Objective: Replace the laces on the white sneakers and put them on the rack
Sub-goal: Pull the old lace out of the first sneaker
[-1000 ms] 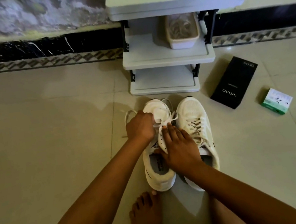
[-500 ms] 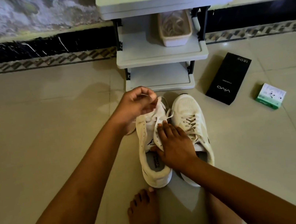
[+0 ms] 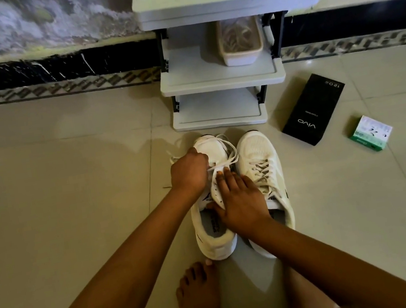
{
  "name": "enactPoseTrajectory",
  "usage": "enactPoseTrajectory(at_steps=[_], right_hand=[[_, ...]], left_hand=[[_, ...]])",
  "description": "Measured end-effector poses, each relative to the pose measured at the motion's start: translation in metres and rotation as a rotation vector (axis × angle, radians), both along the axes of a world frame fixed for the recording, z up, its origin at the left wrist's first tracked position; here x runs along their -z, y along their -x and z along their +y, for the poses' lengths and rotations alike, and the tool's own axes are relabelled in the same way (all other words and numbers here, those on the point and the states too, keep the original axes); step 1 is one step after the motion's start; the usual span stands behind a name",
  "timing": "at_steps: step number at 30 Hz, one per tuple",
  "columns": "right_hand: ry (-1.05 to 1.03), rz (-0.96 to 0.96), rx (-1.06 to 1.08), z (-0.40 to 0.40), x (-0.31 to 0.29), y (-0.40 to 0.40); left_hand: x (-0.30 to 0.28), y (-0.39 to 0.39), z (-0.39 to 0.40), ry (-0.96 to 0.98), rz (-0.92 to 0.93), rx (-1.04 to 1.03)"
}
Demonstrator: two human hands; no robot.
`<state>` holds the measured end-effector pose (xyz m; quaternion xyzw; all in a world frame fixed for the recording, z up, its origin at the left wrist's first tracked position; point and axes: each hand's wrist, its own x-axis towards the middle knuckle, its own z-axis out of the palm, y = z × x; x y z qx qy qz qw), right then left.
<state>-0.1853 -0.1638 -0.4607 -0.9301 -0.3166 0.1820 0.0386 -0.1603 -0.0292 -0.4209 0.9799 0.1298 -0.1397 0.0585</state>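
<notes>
Down on the tiled floor (image 3: 57, 189), your left hand (image 3: 189, 173) has dropped back, fist gripping the lace (image 3: 220, 164) (drawn through, I'd judge). Your right hand (image 3: 240, 201) stays flat, fingers straight, pinning the left sneaker (image 3: 215, 233); more eyelets remain.

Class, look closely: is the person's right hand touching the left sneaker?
Touching. The head view shows the right hand lying flat on the tongue of the left sneaker, fingers straight against it.

Both forearms (image 3: 123, 266) are bare to the frame's edge, and the foot (image 3: 195, 289) is unshod.
</notes>
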Motion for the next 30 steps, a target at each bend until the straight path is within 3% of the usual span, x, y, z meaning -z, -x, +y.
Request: enactPoseTrajectory(at_steps=[2,4,8,11,13,18,21,27,29,30], right_hand=[[0.006,-0.012,-0.007,0.0,-0.001,-0.001],[0.008,-0.014,-0.018,0.0,-0.002,-0.001],[-0.014,-0.01,-0.013,0.0,-0.005,-0.001],[-0.012,-0.005,-0.011,0.0,-0.004,-0.002],[-0.007,-0.001,-0.011,0.0,-0.003,-0.002],[-0.004,-0.008,-0.004,0.0,-0.002,-0.001],[-0.015,-0.021,0.009,0.0,-0.003,0.0],[-0.003,-0.014,0.005,0.0,-0.007,0.0],[-0.001,-0.017,0.006,0.0,-0.008,0.0],[0.002,-0.016,0.002,0.0,-0.008,0.0]], left_hand=[[0.0,0.0,0.002,0.04,-0.01,0.011],[-0.004,-0.001,0.005,0.22,-0.059,0.003],[-0.03,0.005,-0.003,0.96,-0.117,-0.15],[-0.041,0.002,-0.001,1.234,-0.197,-0.291],[-0.04,-0.001,0.006,1.151,-0.283,-0.341],[-0.014,0.003,0.008,0.277,-0.118,-0.079],[-0.001,0.005,-0.002,-0.041,-0.04,0.012],[0.002,-0.004,0.001,-0.163,-0.019,0.112],[-0.003,-0.004,0.004,-0.023,-0.025,0.092],[-0.007,-0.003,0.004,0.172,-0.052,0.053]])
